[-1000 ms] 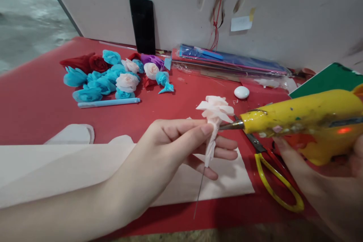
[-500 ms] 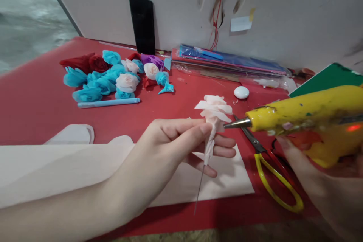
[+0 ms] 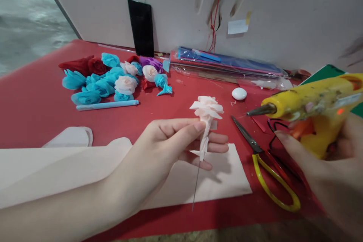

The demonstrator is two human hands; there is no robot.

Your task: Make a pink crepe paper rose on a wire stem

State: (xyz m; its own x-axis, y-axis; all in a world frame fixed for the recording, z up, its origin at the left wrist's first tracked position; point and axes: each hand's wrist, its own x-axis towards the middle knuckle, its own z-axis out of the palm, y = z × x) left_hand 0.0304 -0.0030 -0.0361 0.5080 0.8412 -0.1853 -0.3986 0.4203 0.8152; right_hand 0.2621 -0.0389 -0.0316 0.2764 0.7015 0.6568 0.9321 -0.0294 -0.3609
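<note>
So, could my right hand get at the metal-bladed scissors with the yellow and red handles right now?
Probably not straight away: your right hand is wrapped around the yellow pistol-shaped glue gun. Otherwise the way looks free, since the scissors lie close by on the red tabletop.

One head-worn camera looks forward and down over the red tabletop point(image 3: 36, 106), whose near edge crosses the bottom of the frame. It sits close behind the hands: the left hand point(image 3: 167, 143) looms large at centre, its forearm entering from lower left, and the right hand point(image 3: 333, 174) is cut by the right edge. The pale upright panel point(image 3: 176, 7) closes the view along the top, farther off.
</note>
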